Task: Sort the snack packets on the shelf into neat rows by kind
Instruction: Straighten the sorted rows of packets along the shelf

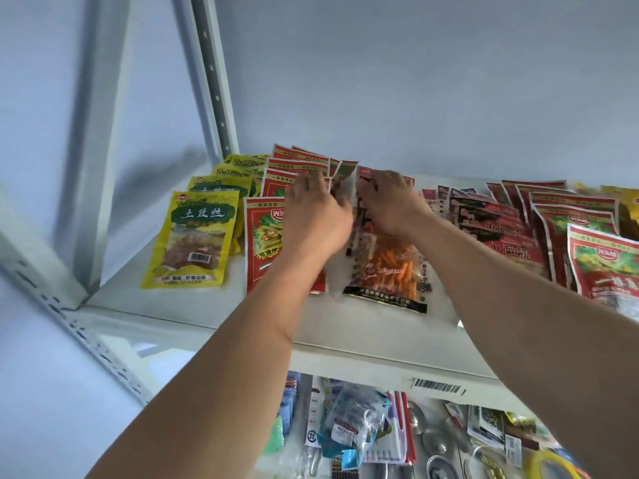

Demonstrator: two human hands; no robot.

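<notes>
Yellow packets [193, 236] lie in an overlapping row at the shelf's left. Beside them runs a row of red packets [262, 243]. A clear packet of orange sticks [387, 271] lies in the middle, with more like it behind. My left hand [314, 216] and my right hand [390, 202] meet above that packet, both with fingers curled on the top edges of clear packets at the back. Dark red packets [494, 233] and more red packets [587, 236] lie in a pile at the right.
The white shelf [345, 344] has a barcode label [437, 387] on its front edge. A perforated metal upright [214, 84] stands at the back left. Mixed goods [356, 423] fill the shelf below.
</notes>
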